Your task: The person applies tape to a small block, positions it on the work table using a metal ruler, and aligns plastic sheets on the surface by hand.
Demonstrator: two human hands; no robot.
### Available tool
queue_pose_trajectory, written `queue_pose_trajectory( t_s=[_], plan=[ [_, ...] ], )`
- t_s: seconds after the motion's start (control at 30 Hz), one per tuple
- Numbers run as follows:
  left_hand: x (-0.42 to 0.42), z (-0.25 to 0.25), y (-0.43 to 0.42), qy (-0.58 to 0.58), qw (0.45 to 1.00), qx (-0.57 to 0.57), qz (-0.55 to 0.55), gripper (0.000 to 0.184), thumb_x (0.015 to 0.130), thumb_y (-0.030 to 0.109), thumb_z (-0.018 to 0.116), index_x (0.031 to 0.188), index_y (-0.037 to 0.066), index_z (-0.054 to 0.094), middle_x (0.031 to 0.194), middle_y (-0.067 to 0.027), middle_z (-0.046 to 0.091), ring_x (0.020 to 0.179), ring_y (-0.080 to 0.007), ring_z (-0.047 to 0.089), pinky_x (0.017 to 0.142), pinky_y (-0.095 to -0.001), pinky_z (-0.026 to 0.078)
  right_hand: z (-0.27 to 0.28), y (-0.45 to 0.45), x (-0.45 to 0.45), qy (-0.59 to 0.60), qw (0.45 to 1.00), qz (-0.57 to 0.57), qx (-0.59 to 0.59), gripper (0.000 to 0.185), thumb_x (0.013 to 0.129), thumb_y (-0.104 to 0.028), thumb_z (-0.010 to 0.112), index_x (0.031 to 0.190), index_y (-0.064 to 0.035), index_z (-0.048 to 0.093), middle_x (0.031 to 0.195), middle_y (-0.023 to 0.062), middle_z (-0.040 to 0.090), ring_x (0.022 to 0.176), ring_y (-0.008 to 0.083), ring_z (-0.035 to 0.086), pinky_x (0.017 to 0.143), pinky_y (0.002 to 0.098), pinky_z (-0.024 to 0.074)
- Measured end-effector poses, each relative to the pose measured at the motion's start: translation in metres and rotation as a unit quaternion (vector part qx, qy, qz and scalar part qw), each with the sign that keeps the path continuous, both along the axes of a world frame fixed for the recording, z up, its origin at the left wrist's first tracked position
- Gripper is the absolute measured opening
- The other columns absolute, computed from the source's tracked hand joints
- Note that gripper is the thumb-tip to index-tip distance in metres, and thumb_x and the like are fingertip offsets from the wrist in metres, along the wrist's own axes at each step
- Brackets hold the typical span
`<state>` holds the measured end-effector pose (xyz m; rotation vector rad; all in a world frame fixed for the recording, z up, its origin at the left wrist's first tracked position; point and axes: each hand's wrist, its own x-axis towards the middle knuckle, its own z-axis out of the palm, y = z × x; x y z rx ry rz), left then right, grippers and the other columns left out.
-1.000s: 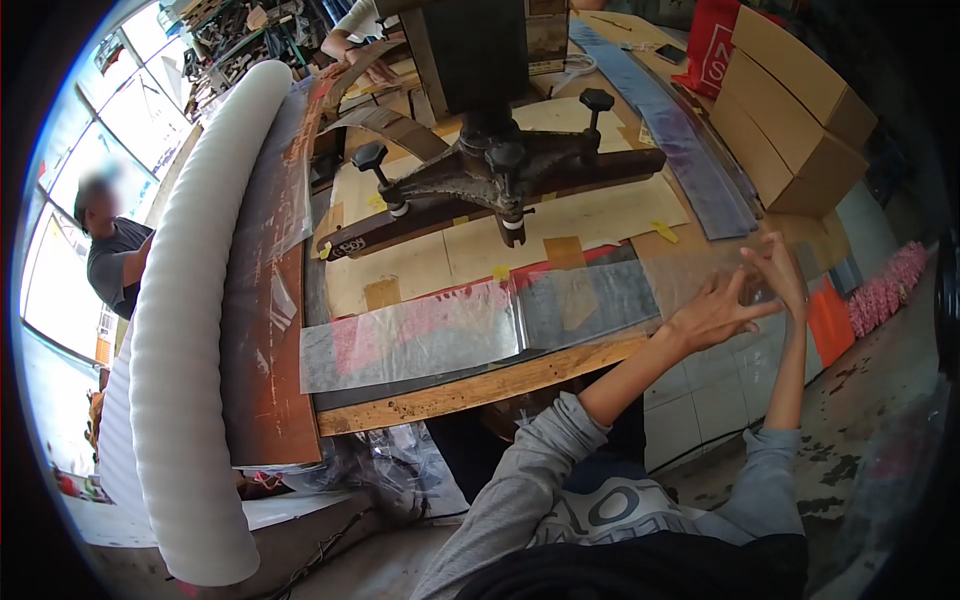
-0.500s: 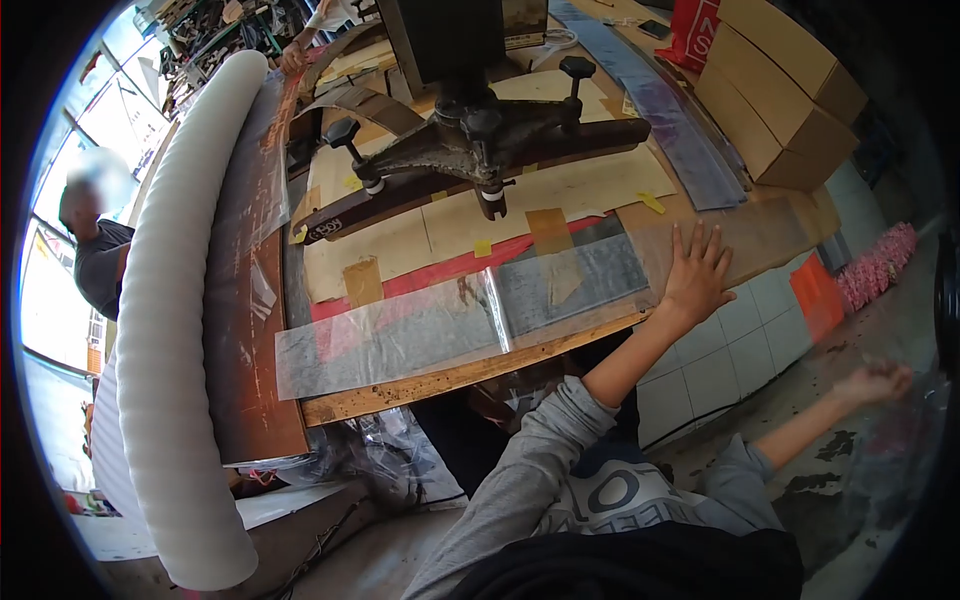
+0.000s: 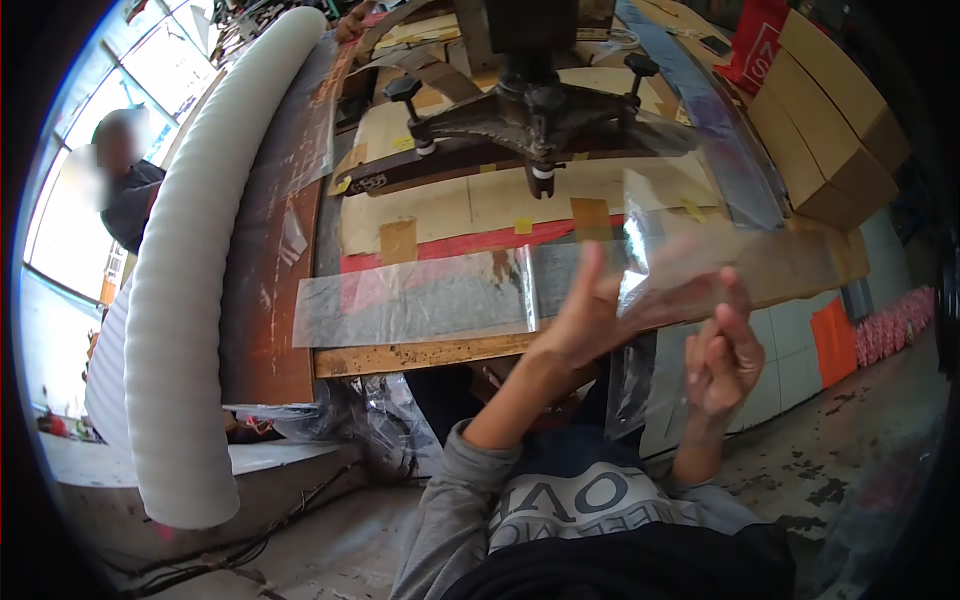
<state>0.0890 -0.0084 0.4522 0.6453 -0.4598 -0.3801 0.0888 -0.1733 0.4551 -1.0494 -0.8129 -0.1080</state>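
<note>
A sheet of clear plastic film (image 3: 632, 385) hangs over the near table edge, between my hands. My right hand (image 3: 722, 365) is raised at its right side, fingers pinched together on the film. Close to the film's left side is my left hand (image 3: 582, 318), thumb up; its other fingers are blurred and partly behind the plastic. Left of it, a flat clear plastic strip (image 3: 420, 308) lies along the table's front edge. Behind both hands stands a black metal press head (image 3: 530, 115) with a long dark bar (image 3: 440, 172) over a pale board (image 3: 470, 215).
A long white foam roll (image 3: 190, 260) stands at the left, beside a brown panel (image 3: 265, 300). Cardboard boxes (image 3: 825, 130) and a red bag (image 3: 760, 45) are at the back right. A person (image 3: 130, 195) is beyond the roll; another person's hand (image 3: 352, 25) shows at the far edge.
My left hand has lifted off the table and moved left. My right hand has come in from the far right to the table edge with clear film. The camera view has shifted.
</note>
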Motion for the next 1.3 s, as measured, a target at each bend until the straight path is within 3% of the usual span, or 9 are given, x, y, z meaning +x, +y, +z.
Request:
queue_pose_trajectory(
  t_s=[0.07, 0.1, 0.17, 0.27, 0.4, 0.63, 1.1, 1.2, 1.3],
  plan=[
    [-0.015, 0.012, 0.033, 0.031, 0.983, 0.014, 0.18, 0.08, 0.088, 0.07, 0.027, 0.148, 0.019, 0.016, 0.143, -0.0188, 0.035, 0.134, -0.0335, 0.033, 0.108, -0.0509, 0.027, -0.007, 0.011, -0.017, 0.04, 0.996, -0.018, -0.072, 0.031, 0.092, -0.003, 0.049, 0.121, 0.001, 0.057, 0.14, 0.0211, 0.039, 0.054, 0.004, 0.048, 0.047, 0.0173, 0.0408],
    [-0.022, 0.013, 0.047, 0.036, 0.969, 0.006, 0.246, 0.069, 0.094, 0.051, 0.041, 0.148, 0.018, 0.014, 0.142, -0.0185, 0.037, 0.128, -0.0326, 0.042, 0.099, -0.0473, 0.041, -0.013, 0.015, -0.025, 0.05, 0.991, -0.009, -0.122, 0.033, 0.091, -0.002, 0.048, 0.124, 0.0012, 0.054, 0.14, 0.0203, 0.039, 0.058, 0.0052, 0.051, 0.048, 0.0177, 0.0423],
    [-0.036, 0.011, 0.066, 0.075, 0.921, 0.166, 0.344, 0.061, 0.097, 0.022, 0.048, 0.148, 0.018, 0.015, 0.138, -0.0187, 0.042, 0.119, -0.0306, 0.052, 0.086, -0.039, 0.052, -0.028, 0.024, -0.044, 0.116, 0.979, 0.044, -0.16, 0.038, 0.091, 0.0, 0.047, 0.129, 0.0007, 0.048, 0.14, 0.0189, 0.039, 0.066, 0.0078, 0.054, 0.052, 0.0189, 0.0455],
    [-0.048, -0.021, 0.068, 0.103, 0.853, 0.313, 0.404, 0.057, 0.093, 0.0, 0.049, 0.144, 0.013, 0.028, 0.133, -0.0169, 0.048, 0.106, -0.0259, 0.061, 0.077, -0.0309, 0.056, -0.047, 0.023, -0.069, 0.252, 0.939, 0.154, -0.176, 0.05, 0.09, 0.003, 0.046, 0.139, -0.0023, 0.033, 0.139, 0.0169, 0.038, 0.083, 0.013, 0.058, 0.061, 0.0227, 0.0513],
    [-0.061, -0.028, 0.058, 0.024, 0.749, 0.477, 0.459, 0.034, 0.09, 0.0, 0.051, 0.123, 0.003, 0.057, 0.118, -0.0104, 0.061, 0.094, -0.0172, 0.066, 0.071, -0.0234, 0.054, -0.052, 0.011, -0.083, 0.297, 0.912, 0.164, -0.231, 0.05, 0.09, 0.004, 0.046, 0.138, -0.0024, 0.036, 0.137, 0.0152, 0.041, 0.083, 0.0126, 0.059, 0.065, 0.0238, 0.0521],
    [-0.066, -0.041, 0.064, -0.047, 0.606, 0.563, 0.559, 0.026, 0.087, 0.0, 0.056, 0.112, 0.002, 0.064, 0.114, -0.0168, 0.061, 0.088, -0.0227, 0.067, 0.069, -0.0306, 0.056, -0.053, 0.013, -0.07, 0.243, 0.929, 0.125, -0.248, 0.048, 0.089, 0.005, 0.047, 0.136, -0.0023, 0.042, 0.133, 0.0131, 0.046, 0.077, 0.0087, 0.056, 0.064, 0.021, 0.0484],
    [-0.098, -0.038, 0.049, 0.019, 0.635, 0.546, 0.546, 0.028, 0.085, 0.0, 0.058, 0.112, 0.002, 0.064, 0.116, -0.0153, 0.062, 0.094, -0.0193, 0.066, 0.071, -0.0283, 0.057, -0.058, 0.0, -0.062, 0.31, 0.875, 0.189, -0.322, 0.039, 0.088, 0.003, 0.045, 0.126, -0.0009, 0.053, 0.107, 0.0073, 0.062, 0.068, 0.0055, 0.049, 0.063, 0.0199, 0.0439],
    [-0.115, -0.042, 0.046, -0.031, 0.63, 0.579, 0.516, 0.039, 0.084, -0.001, 0.06, 0.122, 0.0, 0.053, 0.117, -0.0152, 0.058, 0.09, -0.0197, 0.066, 0.068, -0.0267, 0.055, -0.078, 0.002, -0.068, 0.274, 0.924, 0.159, -0.215, 0.044, 0.088, -0.016, 0.061, 0.126, -0.0004, 0.045, 0.11, 0.0116, 0.059, 0.075, 0.0118, 0.057, 0.071, 0.025, 0.0474],
    [-0.139, -0.059, 0.029, 0.097, 0.797, 0.378, 0.46, 0.052, 0.083, -0.004, 0.059, 0.129, 0.0, 0.035, 0.12, -0.0168, 0.054, 0.092, -0.0162, 0.062, 0.068, -0.0248, 0.055, -0.085, 0.015, -0.065, 0.305, 0.94, 0.101, -0.116, 0.054, 0.086, -0.025, 0.068, 0.124, -0.0044, 0.035, 0.111, 0.0146, 0.056, 0.078, 0.0154, 0.061, 0.07, 0.0241, 0.0487]
  ],
)
